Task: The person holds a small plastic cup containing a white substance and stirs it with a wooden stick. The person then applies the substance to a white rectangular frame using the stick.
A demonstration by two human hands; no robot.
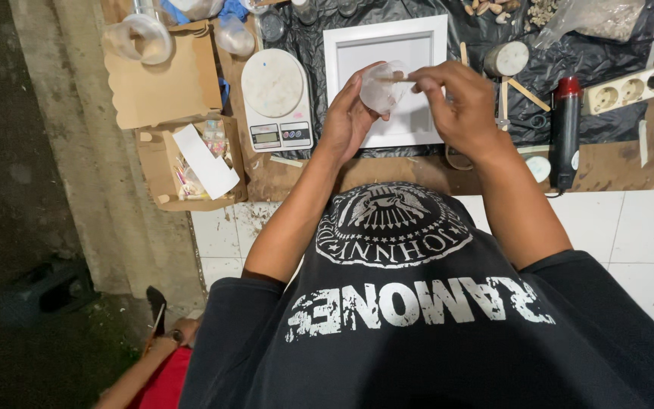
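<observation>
Holding a small clear plastic cup (pixel 382 87) in my left hand (pixel 350 113), fingers wrapped round it, above the white square frame (pixel 387 53). My right hand (pixel 459 102) pinches a thin wooden stick (pixel 403 78) at the cup's rim. Round-topped digital scale (pixel 274 95) sits just left; black crinkled plastic sheet (pixel 486 30) beneath, cluttered edges.

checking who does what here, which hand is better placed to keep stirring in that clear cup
Right. The right hand pinches the thin stick, its tip at the clear cup. The left hand is wrapped around the cup over the white frame, so it is occupied steadying it.
</observation>
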